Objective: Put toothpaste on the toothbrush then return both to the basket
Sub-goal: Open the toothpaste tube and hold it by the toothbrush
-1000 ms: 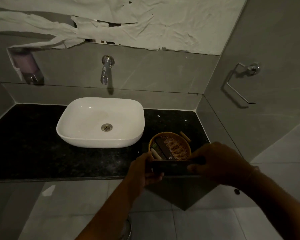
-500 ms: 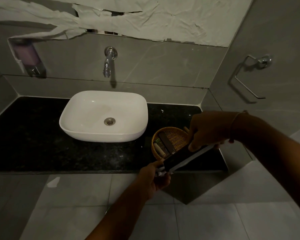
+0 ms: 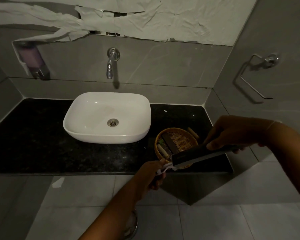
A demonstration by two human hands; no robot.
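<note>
1. Right hand (image 3: 235,132) grips the far end of a long dark rectangular box (image 3: 197,154), thumb pressed on its top face. The box is tilted, its low end toward the left hand.
2. Left hand (image 3: 151,174) is closed around a white plastic toothbrush (image 3: 164,168) that sticks out of the box's low open end; most of the brush is hidden inside the box or the fist.
3. Both items are held in the air over the front edge of the black speckled stone counter (image 3: 33,144).
4. Round woven wicker basket (image 3: 179,141) sits on the counter right of the white ceramic basin (image 3: 93,118), directly behind the box. It holds a dark flat packet and a few small items, too dim to identify.
5. Toothpaste: can't tell which item it is.
</note>
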